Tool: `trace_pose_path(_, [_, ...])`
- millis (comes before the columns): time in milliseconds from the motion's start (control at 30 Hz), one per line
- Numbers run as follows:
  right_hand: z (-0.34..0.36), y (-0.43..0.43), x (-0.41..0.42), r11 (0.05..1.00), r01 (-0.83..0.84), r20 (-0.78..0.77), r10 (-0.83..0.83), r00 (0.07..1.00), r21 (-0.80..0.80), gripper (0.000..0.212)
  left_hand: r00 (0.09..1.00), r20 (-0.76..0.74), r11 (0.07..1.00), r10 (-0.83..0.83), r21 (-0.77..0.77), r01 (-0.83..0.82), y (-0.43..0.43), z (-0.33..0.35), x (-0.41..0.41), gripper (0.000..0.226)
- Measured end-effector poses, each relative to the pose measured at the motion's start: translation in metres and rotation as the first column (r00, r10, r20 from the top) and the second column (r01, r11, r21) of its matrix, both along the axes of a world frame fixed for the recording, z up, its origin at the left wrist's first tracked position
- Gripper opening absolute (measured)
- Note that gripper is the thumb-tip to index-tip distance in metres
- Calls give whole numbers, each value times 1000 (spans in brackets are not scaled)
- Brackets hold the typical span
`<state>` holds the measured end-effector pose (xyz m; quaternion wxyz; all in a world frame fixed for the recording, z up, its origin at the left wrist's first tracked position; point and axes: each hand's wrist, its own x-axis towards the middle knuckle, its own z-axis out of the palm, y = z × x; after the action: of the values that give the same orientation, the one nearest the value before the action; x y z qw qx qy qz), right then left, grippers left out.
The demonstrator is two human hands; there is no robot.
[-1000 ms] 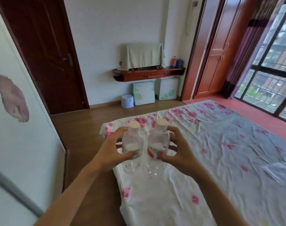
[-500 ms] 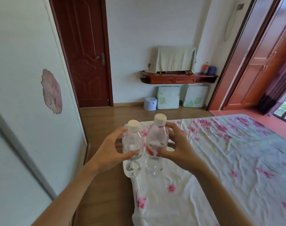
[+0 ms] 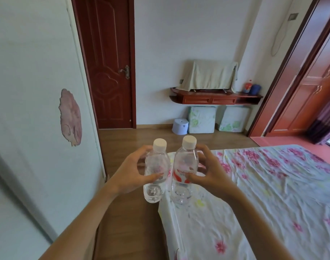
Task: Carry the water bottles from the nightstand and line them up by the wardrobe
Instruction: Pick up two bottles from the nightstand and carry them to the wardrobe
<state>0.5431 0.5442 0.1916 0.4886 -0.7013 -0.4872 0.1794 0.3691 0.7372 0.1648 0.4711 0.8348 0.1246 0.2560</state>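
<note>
I carry two clear plastic water bottles with white caps, upright and side by side in front of me. My left hand (image 3: 129, 171) grips the left bottle (image 3: 156, 171) around its middle. My right hand (image 3: 209, 173) grips the right bottle (image 3: 184, 169), which has a red and white label. Both bottles hang in the air over the near corner of the bed. A reddish-brown wardrobe (image 3: 310, 91) stands at the far right beside the window curtain.
A bed (image 3: 263, 203) with a white flowered sheet fills the right side. A pale wall (image 3: 32, 109) runs along my left, leaving a wooden floor strip (image 3: 130, 222) between. Ahead are a dark red door (image 3: 106, 62), a wall shelf (image 3: 216, 98), cushions and a small stool (image 3: 180, 125).
The view has swung left: the wall and door take up more of the frame, and the window has slid out of view. Both hands still hold the bottles, now slightly higher.
</note>
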Motion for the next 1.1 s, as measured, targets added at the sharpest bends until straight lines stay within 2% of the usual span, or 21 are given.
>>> trace_pose_path(167, [0,51,7,999,-13,-24,13,1000,-30,73,999,-49,1000,-5,18,6,45,-1,6,71])
trace_pose_path(467, [-9,146,43,997,-63,-61,61,996,-43,71,994,-57,996,89,-11,-90,119,-8,27,66])
trace_pose_path(1100, [4,334,194,963,-268,-114,267,957,5,68,971,-43,972,234,-2,-234,297,4,158,66])
